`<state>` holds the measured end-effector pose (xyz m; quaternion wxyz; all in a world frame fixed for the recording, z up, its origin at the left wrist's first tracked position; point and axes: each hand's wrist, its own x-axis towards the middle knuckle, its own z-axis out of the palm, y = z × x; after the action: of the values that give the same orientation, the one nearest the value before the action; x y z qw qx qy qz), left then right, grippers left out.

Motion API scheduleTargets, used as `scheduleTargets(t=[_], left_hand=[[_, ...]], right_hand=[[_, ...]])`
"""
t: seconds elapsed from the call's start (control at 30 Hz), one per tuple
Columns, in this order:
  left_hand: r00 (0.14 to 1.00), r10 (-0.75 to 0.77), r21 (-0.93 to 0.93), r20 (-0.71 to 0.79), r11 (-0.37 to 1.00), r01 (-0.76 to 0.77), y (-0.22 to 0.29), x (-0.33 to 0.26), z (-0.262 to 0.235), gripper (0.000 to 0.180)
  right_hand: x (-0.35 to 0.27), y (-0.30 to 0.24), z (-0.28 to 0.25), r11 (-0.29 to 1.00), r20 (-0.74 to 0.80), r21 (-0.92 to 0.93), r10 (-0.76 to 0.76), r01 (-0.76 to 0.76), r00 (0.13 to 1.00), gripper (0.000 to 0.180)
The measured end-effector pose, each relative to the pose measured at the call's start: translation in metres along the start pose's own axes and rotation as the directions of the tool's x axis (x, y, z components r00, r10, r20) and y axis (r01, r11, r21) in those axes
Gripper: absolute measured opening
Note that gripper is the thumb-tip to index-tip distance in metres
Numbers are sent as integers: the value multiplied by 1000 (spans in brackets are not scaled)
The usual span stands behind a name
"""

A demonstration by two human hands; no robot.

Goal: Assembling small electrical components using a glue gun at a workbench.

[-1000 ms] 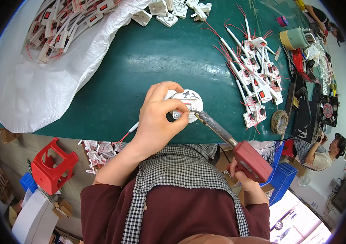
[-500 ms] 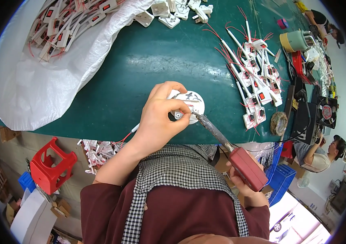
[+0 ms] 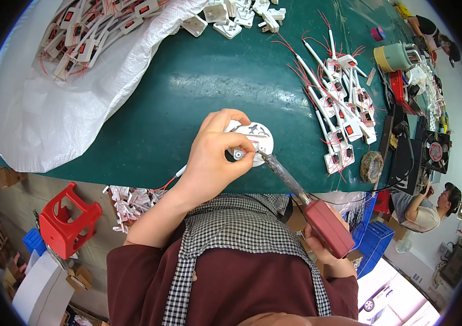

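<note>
My left hand (image 3: 212, 149) is closed over a round white disc (image 3: 265, 142) with dark marks, near the front edge of the table. Its thumb and forefinger meet in a pinch beside the disc; what they pinch is too small to make out. A white tube with red wires (image 3: 180, 173) sticks out on the left side of that hand. My right hand (image 3: 320, 244) is wrapped round the red handle of a soldering iron (image 3: 326, 225). The iron's tip points up and left and reaches the pinched fingertips over the disc. Whether the tip touches anything is unclear.
White switch pieces with red wires (image 3: 345, 114) lie heaped on the green table (image 3: 187, 98) to the right. A white sack (image 3: 41, 125) holds more at the left. White plastic parts (image 3: 225, 24) sit at the back. A small fan (image 3: 436, 150) and two people are farther right.
The soldering iron's handle has shifted slightly left and down with my right hand. Its tip and my left hand hold nearly the same place.
</note>
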<state>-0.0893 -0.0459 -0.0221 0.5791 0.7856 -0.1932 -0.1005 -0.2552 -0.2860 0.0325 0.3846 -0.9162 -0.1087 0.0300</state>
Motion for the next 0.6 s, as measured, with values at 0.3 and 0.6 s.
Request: scheduleTargets(t=[0.3,0.6], left_hand=[[1000,11,-10,7,1000,-11,0,1,0,4],[1000,2,0,13,1000,-2,1,2,-1,4]], right_hand=[[-15,-3,6,941,16,205,270,-268,963,67],[-27,-7,11,579,-43,749,525,-320,850,53]])
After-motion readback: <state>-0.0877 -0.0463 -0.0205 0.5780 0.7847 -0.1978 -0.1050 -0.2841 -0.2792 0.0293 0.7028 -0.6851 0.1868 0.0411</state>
